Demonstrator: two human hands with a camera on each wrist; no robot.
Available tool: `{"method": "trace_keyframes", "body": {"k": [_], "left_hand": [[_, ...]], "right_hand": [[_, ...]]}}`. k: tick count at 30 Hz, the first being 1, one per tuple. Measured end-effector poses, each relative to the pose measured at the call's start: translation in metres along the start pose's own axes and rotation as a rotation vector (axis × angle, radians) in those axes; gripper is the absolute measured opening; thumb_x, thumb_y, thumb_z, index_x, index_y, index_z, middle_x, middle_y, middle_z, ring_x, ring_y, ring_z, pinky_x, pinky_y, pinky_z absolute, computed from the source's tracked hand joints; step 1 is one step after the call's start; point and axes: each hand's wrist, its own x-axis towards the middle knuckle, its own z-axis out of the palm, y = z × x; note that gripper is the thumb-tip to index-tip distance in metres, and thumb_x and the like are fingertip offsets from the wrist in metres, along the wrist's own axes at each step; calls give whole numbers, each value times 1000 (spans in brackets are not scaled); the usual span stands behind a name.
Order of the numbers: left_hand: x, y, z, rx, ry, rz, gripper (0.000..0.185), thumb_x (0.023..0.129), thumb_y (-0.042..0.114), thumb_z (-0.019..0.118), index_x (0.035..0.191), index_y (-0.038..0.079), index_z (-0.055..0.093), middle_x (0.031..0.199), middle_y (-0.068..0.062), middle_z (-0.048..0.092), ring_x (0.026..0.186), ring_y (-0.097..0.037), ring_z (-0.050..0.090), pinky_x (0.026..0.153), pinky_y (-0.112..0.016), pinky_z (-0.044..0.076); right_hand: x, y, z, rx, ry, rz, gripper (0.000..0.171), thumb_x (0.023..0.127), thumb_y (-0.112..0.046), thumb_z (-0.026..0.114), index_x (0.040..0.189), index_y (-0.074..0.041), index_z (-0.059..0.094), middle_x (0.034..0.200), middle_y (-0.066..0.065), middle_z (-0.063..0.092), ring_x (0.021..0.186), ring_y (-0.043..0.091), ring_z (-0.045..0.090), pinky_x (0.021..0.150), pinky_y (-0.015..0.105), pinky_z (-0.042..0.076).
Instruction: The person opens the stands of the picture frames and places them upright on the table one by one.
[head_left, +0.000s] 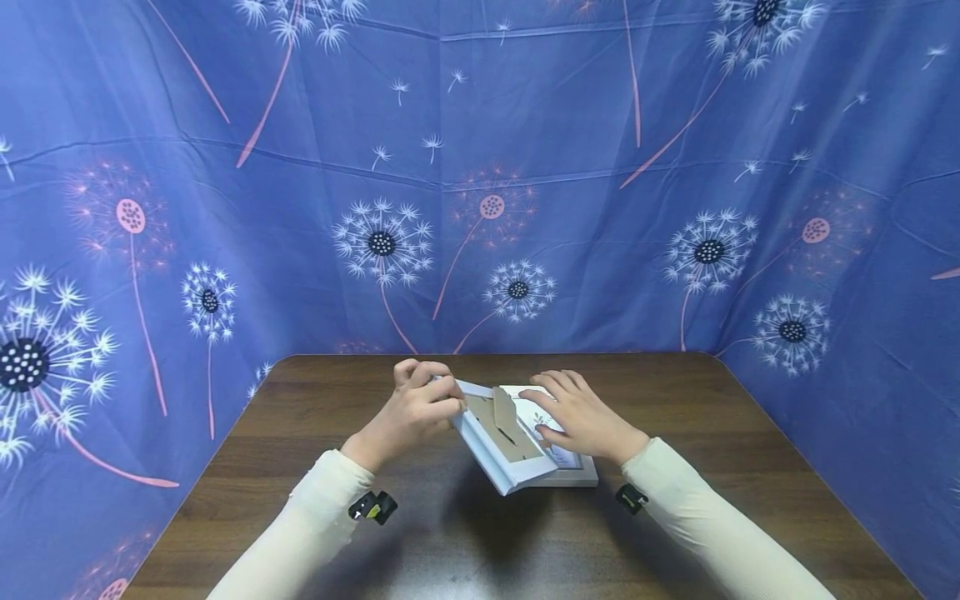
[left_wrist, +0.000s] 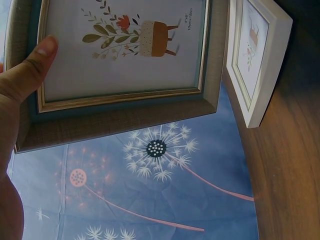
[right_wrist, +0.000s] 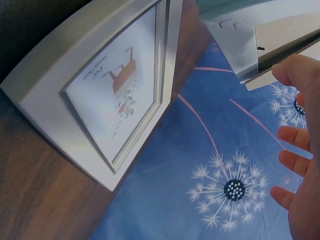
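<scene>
- While one picture frame (head_left: 495, 454) is held tilted above the wooden table (head_left: 315, 467), a white frame (right_wrist: 112, 92) is seen lying face up on the table, just beyond and partly hidden by it.
- By the left grip (head_left: 420, 404), one end of the picture frame is held between curled fingers and thumb; by the right grip (head_left: 573, 417), nothing is seen to be held, its fingers spread loosely over the white frame, near the raised one.
- As for progress, the lifting is done, and the stand (head_left: 505, 411) appears to be angled away from the beige backing board (head_left: 521, 448), so its unfolding is judged at least begun. The picture frame has not yet been set down; its placing on the table is presumably left. No raised support can be made out on the white frame.
- In the head view, only the back of the picture frame is shown; by the left wrist camera, its front is revealed: brown moulding, a gold inner lip, and a print (left_wrist: 125, 45) of a potted plant with a red flower.
- From the right wrist, a fingertip is shown close to the stand's edge; whether it is touched cannot be told.
</scene>
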Motion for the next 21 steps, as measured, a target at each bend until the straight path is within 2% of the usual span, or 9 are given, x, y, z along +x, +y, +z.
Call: {"method": "trace_keyframes", "body": {"k": [10,17,21], "left_hand": [[3,4,1,2,2,13,33,62,8,87,79,17,60,87,5,61,97,-21,53,83,-49,29],[5,6,2,-12,11,17,28,66,10,84,79,17,61,88,6,61,97,-21,53,83,-49,29],[6,7,2,-19,14,19,27,67,10,84,79,17,61,88,7,61,97,-20,53,83,-48,28]], "right_hand": [[10,-5,-1,10,-11,-23,56,82,-23,75,133,-13,54,133,15,53,125,33,47,101,54,36],[15,-8,-1,13,-3,-47,65,78,-20,79,137,-17,52,133,15,53,124,33,47,101,53,36],[17,-10,0,16,16,-64,63,77,-18,77,136,-15,53,133,17,54,124,34,48,101,53,36]]}}
